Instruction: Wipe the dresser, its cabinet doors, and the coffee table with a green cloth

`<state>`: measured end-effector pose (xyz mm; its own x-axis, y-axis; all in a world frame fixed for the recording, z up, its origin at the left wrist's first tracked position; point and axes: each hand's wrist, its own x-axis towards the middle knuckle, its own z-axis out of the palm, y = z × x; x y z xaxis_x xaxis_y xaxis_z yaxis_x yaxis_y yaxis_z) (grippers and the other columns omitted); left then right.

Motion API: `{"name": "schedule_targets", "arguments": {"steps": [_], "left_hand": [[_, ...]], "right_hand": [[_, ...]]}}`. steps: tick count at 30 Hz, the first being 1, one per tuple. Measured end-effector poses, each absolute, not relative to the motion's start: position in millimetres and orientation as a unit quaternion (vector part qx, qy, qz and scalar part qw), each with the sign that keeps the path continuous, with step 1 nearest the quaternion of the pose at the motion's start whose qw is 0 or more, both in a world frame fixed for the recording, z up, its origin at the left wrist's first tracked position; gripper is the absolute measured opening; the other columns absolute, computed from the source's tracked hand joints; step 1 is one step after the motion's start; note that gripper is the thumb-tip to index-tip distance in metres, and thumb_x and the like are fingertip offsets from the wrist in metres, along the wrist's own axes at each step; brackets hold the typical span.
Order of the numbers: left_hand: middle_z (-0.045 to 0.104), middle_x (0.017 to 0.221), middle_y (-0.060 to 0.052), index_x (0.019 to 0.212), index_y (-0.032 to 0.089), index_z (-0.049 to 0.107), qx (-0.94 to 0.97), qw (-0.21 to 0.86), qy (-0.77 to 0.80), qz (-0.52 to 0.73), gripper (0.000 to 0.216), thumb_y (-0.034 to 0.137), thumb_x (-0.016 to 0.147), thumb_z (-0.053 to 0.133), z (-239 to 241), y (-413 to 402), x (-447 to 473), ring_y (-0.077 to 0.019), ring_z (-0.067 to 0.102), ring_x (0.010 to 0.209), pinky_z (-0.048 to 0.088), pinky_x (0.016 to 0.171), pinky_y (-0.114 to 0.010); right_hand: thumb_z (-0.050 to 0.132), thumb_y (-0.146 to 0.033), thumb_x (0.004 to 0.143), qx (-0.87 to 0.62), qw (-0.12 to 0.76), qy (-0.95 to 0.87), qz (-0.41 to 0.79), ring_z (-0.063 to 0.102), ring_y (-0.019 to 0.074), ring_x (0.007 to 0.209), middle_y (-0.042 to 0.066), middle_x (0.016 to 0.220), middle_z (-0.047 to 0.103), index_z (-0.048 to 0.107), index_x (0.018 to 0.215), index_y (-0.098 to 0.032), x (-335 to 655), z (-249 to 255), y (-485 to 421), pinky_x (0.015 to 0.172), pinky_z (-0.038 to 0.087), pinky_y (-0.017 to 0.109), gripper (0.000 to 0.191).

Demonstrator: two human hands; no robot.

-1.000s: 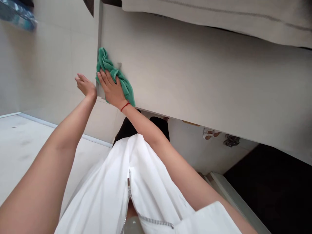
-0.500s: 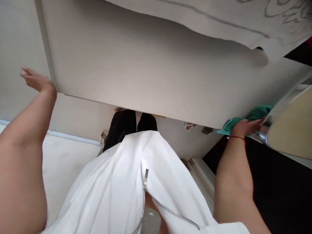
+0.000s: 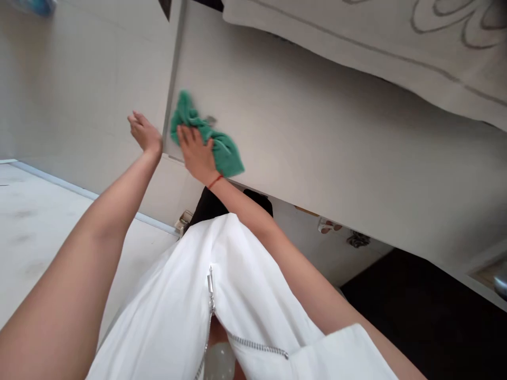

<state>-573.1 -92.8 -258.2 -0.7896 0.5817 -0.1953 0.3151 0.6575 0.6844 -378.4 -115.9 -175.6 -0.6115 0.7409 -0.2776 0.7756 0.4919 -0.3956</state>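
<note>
The green cloth [image 3: 206, 140] is lying bunched against a pale vertical panel [image 3: 317, 158], near its left edge, and we are pressing it there with our right hand [image 3: 197, 155]. The fingers are lying flat and slightly spread over the near end of the cloth, palm pushing it onto the surface rather than pinching it; whether any fold is caught under the fingers we cannot tell, since the hand is blurred. A thin red cord [image 3: 215, 181] is circling the wrist.

Our left hand [image 3: 144, 132] is resting open at the panel's left edge, fingers loosely extended, holding nothing; whether it is touching the edge we cannot quite tell.

We are judging the cloth as light, soft and limp, likely to crumple and slide under the palm; a flat hand over its bunched middle looks like the surest hold, with loose ends trailing free.

Further out, a pale patterned fabric [image 3: 396, 37] is hanging over the panel's top, our white zipped garment [image 3: 222, 295] is filling the foreground, and light floor [image 3: 31, 221] is showing at left.
</note>
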Motion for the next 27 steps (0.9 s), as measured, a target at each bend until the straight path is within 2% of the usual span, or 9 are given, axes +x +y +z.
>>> {"name": "schedule_targets", "arguments": {"steps": [2, 4, 9, 12, 15, 18, 21, 24, 27], "left_hand": [[0.066, 0.11, -0.005, 0.093, 0.022, 0.044, 0.193, 0.162, 0.913, 0.321, 0.035, 0.036, 0.116, 0.022, -255, -88, -566, -0.0138, 0.057, 0.111, 0.034, 0.107, -0.032], [0.066, 0.109, -0.004, 0.09, 0.023, 0.043, 0.174, 0.157, 0.918, 0.32, 0.034, 0.034, 0.116, 0.025, -249, -84, -560, -0.0136, 0.057, 0.11, 0.033, 0.107, -0.031], [0.064, 0.109, -0.004, 0.092, 0.023, 0.042, 0.162, 0.172, 0.92, 0.313, 0.034, 0.03, 0.118, 0.021, -236, -82, -554, -0.0137, 0.056, 0.106, 0.033, 0.11, -0.032], [0.062, 0.109, -0.005, 0.096, 0.022, 0.043, 0.161, 0.171, 0.924, 0.302, 0.032, 0.028, 0.118, 0.021, -234, -82, -553, -0.0135, 0.055, 0.106, 0.032, 0.11, -0.032], [0.061, 0.112, -0.005, 0.098, 0.021, 0.043, 0.154, 0.17, 0.926, 0.299, 0.029, 0.026, 0.118, 0.023, -233, -81, -551, -0.0127, 0.054, 0.108, 0.03, 0.112, -0.032], [0.061, 0.113, -0.005, 0.098, 0.021, 0.042, 0.146, 0.163, 0.93, 0.294, 0.029, 0.026, 0.118, 0.022, -232, -80, -551, -0.0131, 0.054, 0.107, 0.03, 0.111, -0.032], [0.06, 0.112, -0.004, 0.098, 0.022, 0.041, 0.147, 0.173, 0.927, 0.298, 0.029, 0.027, 0.118, 0.021, -230, -81, -551, -0.0128, 0.053, 0.108, 0.029, 0.11, -0.031], [0.06, 0.112, -0.003, 0.1, 0.022, 0.041, 0.153, 0.193, 0.921, 0.302, 0.028, 0.027, 0.118, 0.02, -228, -83, -551, -0.0121, 0.053, 0.109, 0.027, 0.11, -0.031], [0.06, 0.11, -0.003, 0.102, 0.021, 0.042, 0.16, 0.199, 0.92, 0.296, 0.027, 0.026, 0.118, 0.021, -226, -84, -549, -0.0119, 0.055, 0.109, 0.028, 0.108, -0.03]], "right_hand": [[0.016, -0.014, 0.106, 0.393, 0.033, 0.884, -0.252, 0.019, 0.0231, 0.154, -0.004, 0.172, 0.037, 0.022, 0.171, -0.02, -396, -174, -116, 0.122, 0.037, 0.05, 0.065], [0.019, -0.014, 0.106, 0.385, 0.044, 0.884, -0.26, 0.023, 0.0237, 0.152, -0.005, 0.169, 0.041, 0.031, 0.169, -0.024, -366, -172, -120, 0.118, 0.039, 0.05, 0.065], [0.037, -0.011, 0.097, 0.523, 0.089, 0.819, -0.219, 0.045, 0.0385, 0.138, 0.012, 0.152, 0.061, 0.065, 0.15, -0.026, -140, -155, -155, 0.102, 0.041, 0.064, 0.062], [0.047, -0.008, 0.085, 0.611, 0.106, 0.767, -0.167, 0.049, 0.0421, 0.13, 0.016, 0.145, 0.065, 0.075, 0.138, -0.028, -48, -145, -170, 0.099, 0.041, 0.066, 0.062], [0.045, -0.009, 0.092, 0.568, 0.104, 0.794, -0.189, 0.046, 0.0397, 0.134, 0.013, 0.146, 0.064, 0.072, 0.141, -0.026, -86, -152, -155, 0.103, 0.04, 0.065, 0.059], [0.036, -0.01, 0.105, 0.432, 0.09, 0.866, -0.236, 0.038, 0.0328, 0.145, 0.009, 0.154, 0.058, 0.059, 0.154, -0.024, -212, -163, -123, 0.114, 0.038, 0.058, 0.055], [0.029, -0.008, 0.107, 0.348, 0.073, 0.901, -0.249, 0.031, 0.0285, 0.15, 0.006, 0.162, 0.049, 0.048, 0.16, -0.021, -303, -168, -101, 0.119, 0.035, 0.055, 0.058], [0.028, -0.007, 0.104, 0.35, 0.069, 0.898, -0.258, 0.032, 0.0289, 0.151, 0.002, 0.165, 0.047, 0.049, 0.161, -0.023, -269, -167, -102, 0.117, 0.037, 0.057, 0.063], [0.039, -0.007, 0.09, 0.437, 0.058, 0.866, -0.234, 0.046, 0.0297, 0.14, 0.006, 0.152, 0.06, 0.067, 0.145, -0.022, -128, -159, -129, 0.114, 0.042, 0.056, 0.063]]}}
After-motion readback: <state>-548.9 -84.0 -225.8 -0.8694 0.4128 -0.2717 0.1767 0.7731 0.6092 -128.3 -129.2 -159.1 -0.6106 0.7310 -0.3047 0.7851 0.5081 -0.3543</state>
